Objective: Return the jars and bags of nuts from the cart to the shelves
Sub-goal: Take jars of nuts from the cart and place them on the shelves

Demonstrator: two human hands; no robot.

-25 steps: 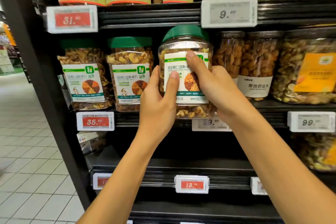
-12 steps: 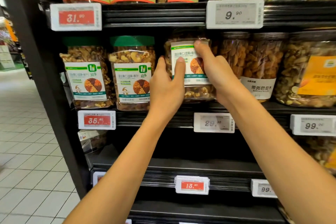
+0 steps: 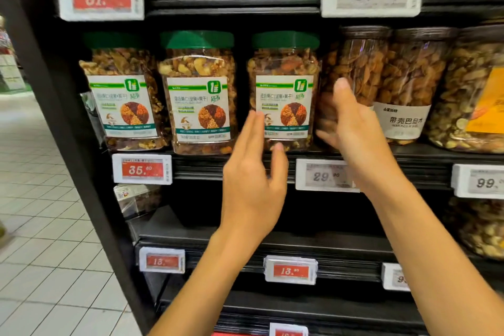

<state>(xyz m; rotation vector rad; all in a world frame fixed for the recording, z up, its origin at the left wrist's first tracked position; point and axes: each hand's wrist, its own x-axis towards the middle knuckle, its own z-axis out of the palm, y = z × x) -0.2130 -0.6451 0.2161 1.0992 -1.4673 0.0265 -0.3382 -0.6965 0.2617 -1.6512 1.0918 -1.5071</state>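
Clear, green-lidded plastic jar (image 3: pixel 283 95) stands on the ridged black shelf (image 3: pixel 231 169); left hand (image 3: pixel 253 185) and right hand (image 3: pixel 354 128) fingers straight, empty.

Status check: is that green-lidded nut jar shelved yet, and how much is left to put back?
Done: the clear plastic mixed-nut jar with the green lid stands upright on the black middle shelf, beside a matching jar. In hand: nothing; the left hand and right hand are open, with no grip on it. Left: cannot tell, since the cart is out of view.
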